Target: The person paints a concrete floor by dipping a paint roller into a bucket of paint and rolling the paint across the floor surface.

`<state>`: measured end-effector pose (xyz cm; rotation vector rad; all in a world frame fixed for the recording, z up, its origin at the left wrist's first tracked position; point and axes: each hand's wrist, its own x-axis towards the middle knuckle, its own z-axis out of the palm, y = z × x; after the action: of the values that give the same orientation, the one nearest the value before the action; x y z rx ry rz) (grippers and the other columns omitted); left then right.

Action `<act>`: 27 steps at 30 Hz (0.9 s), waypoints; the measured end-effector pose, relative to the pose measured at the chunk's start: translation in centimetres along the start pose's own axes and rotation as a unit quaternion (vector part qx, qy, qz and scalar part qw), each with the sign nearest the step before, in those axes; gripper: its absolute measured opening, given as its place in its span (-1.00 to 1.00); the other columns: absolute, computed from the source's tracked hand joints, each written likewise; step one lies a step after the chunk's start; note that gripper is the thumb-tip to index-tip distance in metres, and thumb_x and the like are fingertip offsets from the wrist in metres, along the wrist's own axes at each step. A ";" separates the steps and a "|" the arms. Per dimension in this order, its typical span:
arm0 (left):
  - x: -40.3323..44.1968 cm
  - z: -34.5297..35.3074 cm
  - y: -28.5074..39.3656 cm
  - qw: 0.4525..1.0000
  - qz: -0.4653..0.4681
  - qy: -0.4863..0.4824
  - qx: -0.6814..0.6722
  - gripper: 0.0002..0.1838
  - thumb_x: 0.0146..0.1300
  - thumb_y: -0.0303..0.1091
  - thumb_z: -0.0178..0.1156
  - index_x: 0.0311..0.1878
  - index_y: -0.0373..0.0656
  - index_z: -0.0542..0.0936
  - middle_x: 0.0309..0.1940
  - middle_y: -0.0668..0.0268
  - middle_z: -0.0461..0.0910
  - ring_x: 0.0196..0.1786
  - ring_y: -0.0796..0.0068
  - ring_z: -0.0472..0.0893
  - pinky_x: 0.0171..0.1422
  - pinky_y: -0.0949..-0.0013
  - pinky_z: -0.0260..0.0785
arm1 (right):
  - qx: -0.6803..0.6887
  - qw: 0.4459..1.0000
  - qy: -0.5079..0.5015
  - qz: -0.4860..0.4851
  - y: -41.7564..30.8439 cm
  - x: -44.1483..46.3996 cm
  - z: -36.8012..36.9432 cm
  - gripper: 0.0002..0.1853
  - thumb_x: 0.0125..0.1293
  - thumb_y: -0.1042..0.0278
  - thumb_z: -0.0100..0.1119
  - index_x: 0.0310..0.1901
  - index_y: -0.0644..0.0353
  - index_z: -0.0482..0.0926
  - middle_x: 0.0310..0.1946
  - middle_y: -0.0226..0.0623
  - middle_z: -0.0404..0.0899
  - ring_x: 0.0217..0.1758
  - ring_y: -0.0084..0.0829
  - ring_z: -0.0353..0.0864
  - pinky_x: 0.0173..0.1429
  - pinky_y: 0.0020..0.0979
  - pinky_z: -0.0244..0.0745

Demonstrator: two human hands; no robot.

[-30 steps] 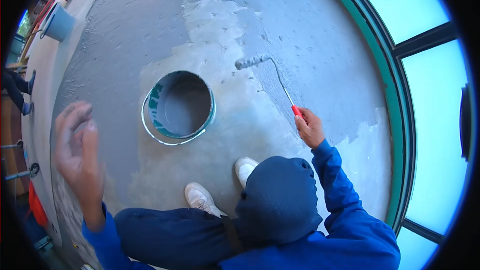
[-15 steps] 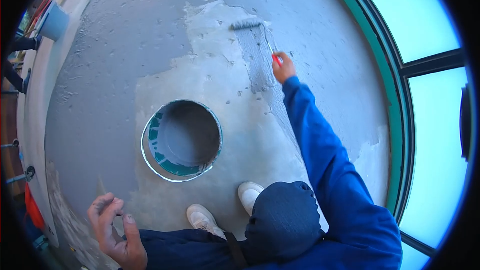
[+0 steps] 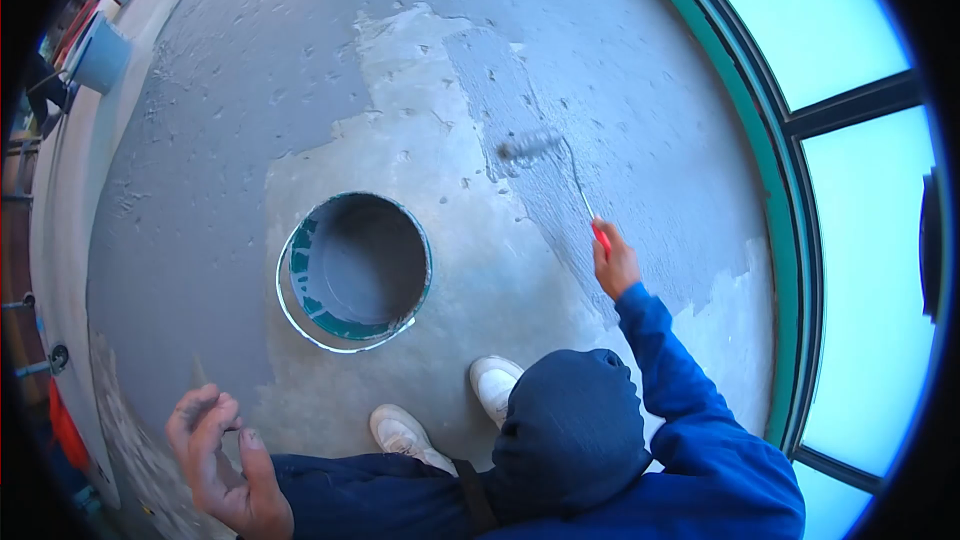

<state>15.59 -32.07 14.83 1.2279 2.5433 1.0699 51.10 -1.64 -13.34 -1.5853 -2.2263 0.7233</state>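
A paint roller (image 3: 530, 146) with a red handle and thin wire frame is in my right hand (image 3: 616, 262), the fingers wrapped round the handle. Its grey-coated sleeve lies on the floor, on a strip of wet grey coating (image 3: 505, 90), and looks blurred. At the lower left, my left hand (image 3: 222, 465) is raised with its fingers loosely curled and the thumb apart; I see nothing in it. Between the hands stands a green bucket (image 3: 308, 302), smeared inside and holding grey coating (image 3: 368, 260). Its wire handle (image 3: 300, 332) hangs down on the near side.
Paler floor (image 3: 450, 260) surrounds the bucket, with darker grey coating (image 3: 180, 260) on the left. My white shoes (image 3: 495, 385) stand just below. A green-edged window frame (image 3: 775, 150) curves along the right. Another bucket (image 3: 102, 55) and a person's leg (image 3: 45, 90) are at far left.
My right hand has drawn the roller back towards me and slightly right, leaving a coated strip behind it. My left hand has hardly moved.
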 end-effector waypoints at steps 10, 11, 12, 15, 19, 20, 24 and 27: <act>-0.8 -0.8 0.2 1.000 0.019 0.008 -0.021 -0.70 0.27 -0.50 0.03 0.04 -0.34 0.53 0.12 0.05 0.40 0.13 0.32 0.44 0.08 0.39 0.35 | 0.045 0.999 0.004 0.004 -1.1 -6.1 -1.0 -0.66 0.32 0.38 0.10 0.13 0.02 0.46 -0.18 0.05 0.62 -0.13 0.12 0.61 -0.11 -0.07 0.52; -0.7 -0.6 0.2 0.999 0.021 0.009 -0.027 -0.71 0.26 -0.50 0.03 0.04 -0.34 0.53 0.11 0.06 0.40 0.14 0.32 0.44 0.08 0.39 0.34 | 0.030 1.000 0.006 0.001 -1.6 -4.3 0.3 -0.66 0.33 0.36 0.07 0.13 0.01 0.44 -0.19 0.04 0.63 -0.15 0.13 0.61 -0.12 -0.04 0.51; -0.7 -0.5 0.2 0.999 0.021 0.009 -0.032 -0.71 0.26 -0.51 0.03 0.04 -0.34 0.53 0.11 0.06 0.40 0.14 0.32 0.44 0.08 0.39 0.34 | 0.014 1.000 0.007 -0.001 -2.2 -2.3 1.5 -0.67 0.34 0.34 0.05 0.14 0.00 0.43 -0.21 0.03 0.63 -0.16 0.13 0.60 -0.13 -0.01 0.51; -0.5 -0.1 0.7 0.999 0.023 0.034 -0.032 -0.73 0.16 -0.59 0.04 -0.05 -0.37 0.53 0.04 -0.01 0.41 0.03 0.30 0.46 -0.02 0.37 0.37 | -0.036 0.999 -0.007 0.014 -4.5 6.3 4.8 -0.64 0.37 0.27 -0.03 0.19 -0.07 0.37 -0.25 0.07 0.63 -0.18 0.17 0.59 -0.11 0.09 0.48; -0.9 -0.5 0.6 0.998 0.016 0.045 -0.034 -0.73 0.16 -0.58 0.05 -0.06 -0.37 0.53 0.03 -0.01 0.40 0.01 0.29 0.45 0.00 0.35 0.36 | -0.102 0.992 -0.035 0.057 -8.0 13.0 5.7 -0.60 0.37 0.22 -0.06 0.24 -0.15 0.31 -0.27 0.11 0.62 -0.19 0.19 0.59 -0.10 0.12 0.47; -1.0 -0.6 0.6 0.998 0.015 0.047 -0.034 -0.73 0.16 -0.57 0.05 -0.06 -0.37 0.53 0.03 -0.02 0.40 0.01 0.29 0.45 0.00 0.35 0.35 | -0.100 0.993 -0.036 0.047 -7.2 12.6 5.9 -0.59 0.37 0.22 -0.06 0.25 -0.16 0.31 -0.27 0.11 0.62 -0.18 0.19 0.59 -0.10 0.12 0.47; -1.1 -1.1 0.4 0.999 0.014 0.018 -0.037 -0.71 0.25 -0.49 0.03 0.02 -0.33 0.53 0.12 0.07 0.38 0.09 0.37 0.44 0.06 0.42 0.33 | -0.110 0.993 -0.042 0.014 -3.6 5.5 3.8 -0.57 0.36 0.24 -0.07 0.26 -0.18 0.28 -0.26 0.13 0.62 -0.19 0.15 0.61 -0.11 0.10 0.48; -1.0 -1.1 0.2 0.999 0.022 0.019 -0.034 -0.71 0.25 -0.47 0.04 0.01 -0.33 0.53 0.11 0.07 0.39 0.07 0.37 0.44 0.05 0.43 0.33 | -0.120 0.991 -0.056 0.031 -3.2 2.4 2.3 -0.58 0.36 0.24 -0.08 0.25 -0.16 0.29 -0.26 0.12 0.62 -0.19 0.16 0.60 -0.12 0.12 0.47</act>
<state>15.95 -33.29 15.59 1.2622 2.4969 1.1900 46.58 -0.77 -13.46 -1.7723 -2.4322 0.5920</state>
